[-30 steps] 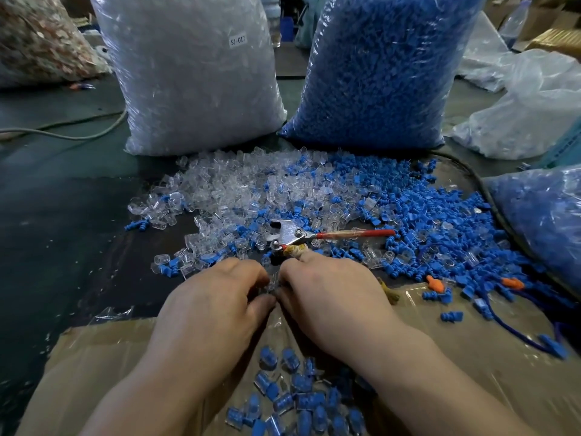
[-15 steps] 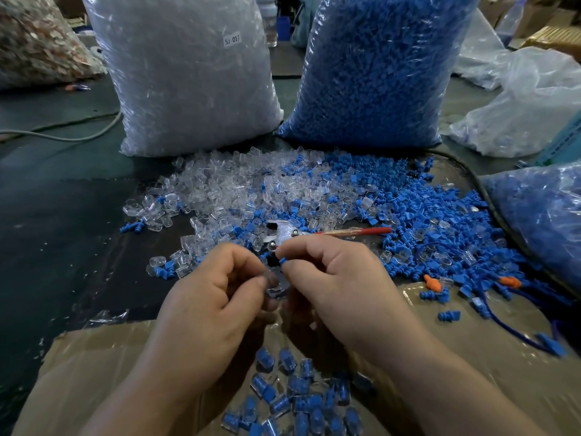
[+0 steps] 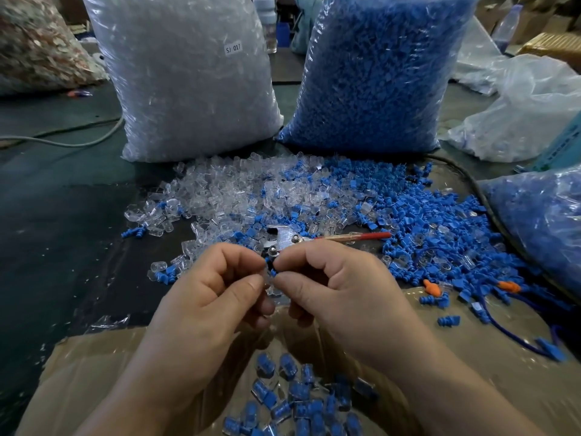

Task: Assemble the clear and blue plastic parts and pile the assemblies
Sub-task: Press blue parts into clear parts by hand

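Note:
My left hand (image 3: 217, 297) and my right hand (image 3: 333, 294) meet at the centre, raised above the table. Between their fingertips sit a small blue part (image 3: 273, 272) and a clear part (image 3: 270, 283); my right thumb and forefinger pinch the blue one, my left pinch the clear one. Loose clear parts (image 3: 226, 196) and loose blue parts (image 3: 440, 228) are spread over the table behind the hands. Below my hands a pile of finished clear-and-blue assemblies (image 3: 298, 401) lies in a cardboard box (image 3: 94, 366).
A big bag of clear parts (image 3: 188, 83) and a big bag of blue parts (image 3: 377, 73) stand at the back. Red-handled pliers (image 3: 314, 239) lie among the parts. Another blue-filled bag (image 3: 540, 221) sits right, with orange plugs (image 3: 431, 287) and a blue cord (image 3: 509, 332) nearby.
Both hands rose from the box edge and turned, bringing the clear and blue parts up between the fingertips. The view shifted slightly.

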`<state>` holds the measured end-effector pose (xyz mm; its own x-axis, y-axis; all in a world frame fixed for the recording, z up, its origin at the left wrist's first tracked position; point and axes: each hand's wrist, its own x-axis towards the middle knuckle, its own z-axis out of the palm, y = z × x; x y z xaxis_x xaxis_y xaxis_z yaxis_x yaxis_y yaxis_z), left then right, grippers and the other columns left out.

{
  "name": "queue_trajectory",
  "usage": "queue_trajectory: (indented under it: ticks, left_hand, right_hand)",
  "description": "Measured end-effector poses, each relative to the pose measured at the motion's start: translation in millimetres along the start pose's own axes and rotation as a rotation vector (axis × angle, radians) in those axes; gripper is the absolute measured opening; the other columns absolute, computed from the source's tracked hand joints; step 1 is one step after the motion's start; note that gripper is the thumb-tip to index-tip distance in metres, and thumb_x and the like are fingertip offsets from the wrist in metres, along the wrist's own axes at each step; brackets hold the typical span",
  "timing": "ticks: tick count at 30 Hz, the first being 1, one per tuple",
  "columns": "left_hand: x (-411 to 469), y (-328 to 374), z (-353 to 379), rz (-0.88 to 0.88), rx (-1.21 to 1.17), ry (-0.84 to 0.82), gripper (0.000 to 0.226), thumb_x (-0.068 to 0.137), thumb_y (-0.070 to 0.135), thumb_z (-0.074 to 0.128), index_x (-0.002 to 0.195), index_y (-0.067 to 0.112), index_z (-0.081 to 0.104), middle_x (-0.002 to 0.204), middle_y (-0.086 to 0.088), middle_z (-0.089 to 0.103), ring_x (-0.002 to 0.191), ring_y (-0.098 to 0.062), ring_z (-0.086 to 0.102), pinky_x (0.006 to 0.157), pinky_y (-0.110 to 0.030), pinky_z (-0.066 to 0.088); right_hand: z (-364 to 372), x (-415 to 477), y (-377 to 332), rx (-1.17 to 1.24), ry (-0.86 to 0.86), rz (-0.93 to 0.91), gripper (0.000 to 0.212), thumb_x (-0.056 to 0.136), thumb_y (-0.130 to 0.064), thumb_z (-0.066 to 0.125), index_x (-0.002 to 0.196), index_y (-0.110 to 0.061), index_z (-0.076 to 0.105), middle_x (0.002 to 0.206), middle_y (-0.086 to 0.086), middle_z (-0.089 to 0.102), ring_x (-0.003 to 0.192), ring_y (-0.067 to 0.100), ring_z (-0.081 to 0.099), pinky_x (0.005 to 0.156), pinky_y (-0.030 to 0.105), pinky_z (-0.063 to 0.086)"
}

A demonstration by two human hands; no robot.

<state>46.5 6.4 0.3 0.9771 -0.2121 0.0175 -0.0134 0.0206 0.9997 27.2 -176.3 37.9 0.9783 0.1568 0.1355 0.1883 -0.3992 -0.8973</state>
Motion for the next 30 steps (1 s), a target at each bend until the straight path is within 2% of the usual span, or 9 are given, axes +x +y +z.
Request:
queue_trajectory:
  ticks: [5,9,12,17,21,24,26,28,30]
  left_hand:
    - [-2,1,-1,-0.079,-0.046,-0.031,0.02,0.082,0.041,0.072,0.098,0.029,0.075,0.075,-0.013,0.071,0.065,-0.025,0.069,0.063,-0.037,0.058]
    - [1,4,0,-0.139,-0.126,-0.035,0.014,0.087,0.036,0.07,0.093,0.025,0.075,0.071,-0.015,0.069,0.061,-0.023,0.065,0.057,-0.03,0.056]
    - [1,6,0,-0.157,-0.144,-0.015,0.02,0.074,0.037,0.067,0.086,0.023,0.074,0.068,-0.015,0.068,0.058,-0.022,0.064,0.052,-0.027,0.054]
    - [-1,7,4,-0.129,-0.089,-0.03,0.029,0.07,0.047,0.084,0.086,0.025,0.075,0.075,-0.017,0.073,0.066,-0.026,0.071,0.059,-0.028,0.057]
    - [-1,6,8,-0.102,-0.041,-0.015,0.026,0.07,0.041,0.09,0.088,0.029,0.076,0.081,-0.014,0.076,0.075,-0.025,0.076,0.065,-0.027,0.059]
    - [-2,7,13,-0.133,-0.024,0.075,0.022,0.065,0.038,0.08,0.083,0.028,0.076,0.075,-0.013,0.075,0.067,-0.026,0.074,0.061,-0.035,0.059]
    - [-3,6,16,-0.086,0.124,0.097,0.009,0.08,0.028,0.077,0.085,0.035,0.076,0.076,-0.004,0.077,0.067,-0.019,0.075,0.061,-0.034,0.059]
    - [-4,6,17,-0.025,0.274,0.135,0.022,0.088,0.022,0.073,0.088,0.044,0.075,0.074,0.006,0.076,0.064,-0.008,0.072,0.062,-0.029,0.056]
    - [-6,7,19,-0.035,0.284,0.178,0.023,0.088,0.019,0.074,0.086,0.042,0.075,0.067,0.003,0.073,0.058,-0.009,0.069,0.06,-0.03,0.054]
  right_hand:
    - [-1,-1,2,-0.205,0.013,-0.115,0.015,0.092,-0.025,0.065,0.101,-0.036,0.067,0.093,-0.018,0.059,0.089,0.001,0.058,0.075,0.023,0.051]
    - [2,-2,2,-0.298,0.064,-0.233,0.01,0.091,-0.024,0.065,0.097,-0.031,0.064,0.094,-0.016,0.059,0.091,0.004,0.057,0.076,0.026,0.049]
    - [3,-3,4,-0.362,0.045,-0.325,0.012,0.093,-0.017,0.061,0.102,-0.022,0.068,0.099,-0.011,0.06,0.09,0.007,0.059,0.075,0.028,0.05]
    - [4,-2,8,-0.325,0.088,-0.248,0.014,0.089,-0.022,0.061,0.099,-0.032,0.064,0.095,-0.016,0.061,0.091,0.004,0.059,0.076,0.024,0.048]
    - [5,0,12,-0.281,0.177,-0.184,0.022,0.087,-0.024,0.068,0.103,-0.036,0.057,0.098,-0.019,0.061,0.093,0.0,0.057,0.078,0.022,0.045]
    - [8,-1,9,-0.35,0.153,-0.245,0.015,0.089,-0.028,0.058,0.103,-0.035,0.057,0.097,-0.017,0.059,0.09,0.003,0.058,0.074,0.024,0.047]
    - [10,-3,7,-0.391,0.124,-0.295,0.017,0.092,-0.027,0.052,0.106,-0.032,0.06,0.099,-0.015,0.059,0.088,0.006,0.059,0.072,0.029,0.049]
    - [10,-3,6,-0.407,0.127,-0.317,0.02,0.093,-0.027,0.051,0.11,-0.027,0.062,0.102,-0.012,0.061,0.087,0.009,0.06,0.07,0.033,0.05]
    - [10,-4,5,-0.433,0.143,-0.328,0.023,0.092,-0.029,0.049,0.111,-0.027,0.062,0.102,-0.012,0.062,0.086,0.009,0.06,0.069,0.035,0.051]
